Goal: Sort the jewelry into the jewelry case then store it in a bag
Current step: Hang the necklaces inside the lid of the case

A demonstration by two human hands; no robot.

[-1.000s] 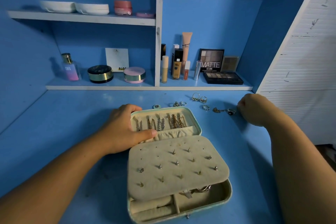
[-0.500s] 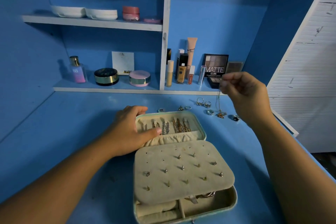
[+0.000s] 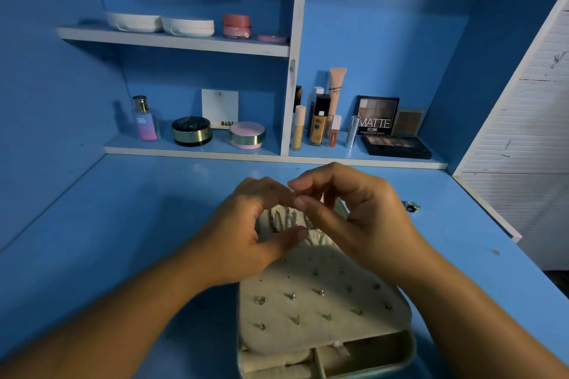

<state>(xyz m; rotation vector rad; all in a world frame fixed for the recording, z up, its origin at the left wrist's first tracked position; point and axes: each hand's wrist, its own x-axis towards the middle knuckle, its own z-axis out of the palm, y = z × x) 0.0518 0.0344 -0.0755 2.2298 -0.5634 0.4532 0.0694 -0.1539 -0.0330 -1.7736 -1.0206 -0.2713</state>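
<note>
The open mint jewelry case (image 3: 403,361) lies on the blue desk, its beige stud panel (image 3: 320,311) dotted with several earrings. Chains (image 3: 281,218) hang in the lid behind. Above the lid both hands meet: my right hand (image 3: 360,218) pinches the thin end of a necklace (image 3: 296,194) between thumb and forefinger, and my left hand (image 3: 246,234) touches the same spot with its fingertips, thumb stretched below. Most of the necklace is hidden behind the hands. One ring (image 3: 412,207) lies on the desk to the right.
A shelf (image 3: 197,151) behind the desk holds a perfume bottle (image 3: 144,120), compacts, foundation tubes and eyeshadow palettes (image 3: 395,144). An upper shelf carries white cases and a pink jar. A white slatted panel (image 3: 529,132) bounds the right side.
My right hand lifted the necklace off the desk and carried it left over the case lid. My left hand rose off the case to meet it.
</note>
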